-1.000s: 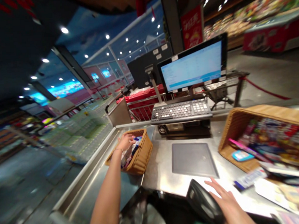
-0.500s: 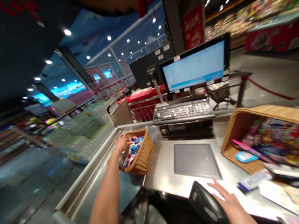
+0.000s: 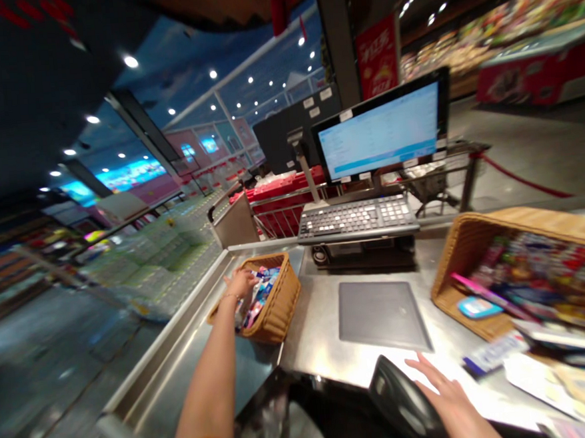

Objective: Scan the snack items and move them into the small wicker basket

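My left hand (image 3: 241,282) reaches over the small wicker basket (image 3: 285,307) at the left of the counter. Its fingers are stretched out over the colourful small packets (image 3: 263,291) inside; what lies right under the palm is hidden. A thin bracelet is on that wrist. My right hand (image 3: 450,395) lies low at the right of centre, fingers extended and apart. Close beside it on the left stands a black handheld barcode scanner (image 3: 402,395); the hand does not wrap round it.
A monitor (image 3: 381,133) and keyboard (image 3: 357,218) stand behind a grey flat pad (image 3: 382,314) in the steel counter. On the right, a tipped wicker basket (image 3: 448,261) is full of packets, with a blue-white box (image 3: 495,353) before it. A metal rail (image 3: 169,321) edges the left.
My left hand has dipped slightly and shifted a little over the packets. My right hand stays almost still beside the scanner.
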Available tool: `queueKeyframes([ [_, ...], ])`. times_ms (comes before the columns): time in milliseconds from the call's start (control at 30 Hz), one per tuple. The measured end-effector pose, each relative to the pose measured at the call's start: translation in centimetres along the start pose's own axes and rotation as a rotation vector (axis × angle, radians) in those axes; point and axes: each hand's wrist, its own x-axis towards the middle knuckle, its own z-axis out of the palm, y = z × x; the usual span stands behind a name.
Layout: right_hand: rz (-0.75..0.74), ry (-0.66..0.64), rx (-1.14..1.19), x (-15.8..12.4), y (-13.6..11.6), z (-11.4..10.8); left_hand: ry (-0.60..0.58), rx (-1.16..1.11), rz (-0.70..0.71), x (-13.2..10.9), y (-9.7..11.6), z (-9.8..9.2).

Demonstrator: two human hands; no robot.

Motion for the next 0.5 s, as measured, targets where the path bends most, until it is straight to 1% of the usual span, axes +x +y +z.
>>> queueKeyframes([
  [133,-0.086,-0.048,-0.016,-0.1,0.3,-0.1,0.053,-0.012,-0.021,-0.1,0.4,0.4],
  [267,-0.093,-0.099,-0.033,-0.2,0.7,-0.1,0.113,-0.028,-0.013,-0.2,1.6,0.7],
  [367,-0.088,-0.125,-0.075,-0.1,0.7,-0.3,0.143,-0.043,0.041,-0.4,3.1,0.9],
  [500,-0.063,-0.165,-0.059,0.0,0.0,-1.2,0.159,-0.059,0.138,-0.8,6.2,1.5],
])
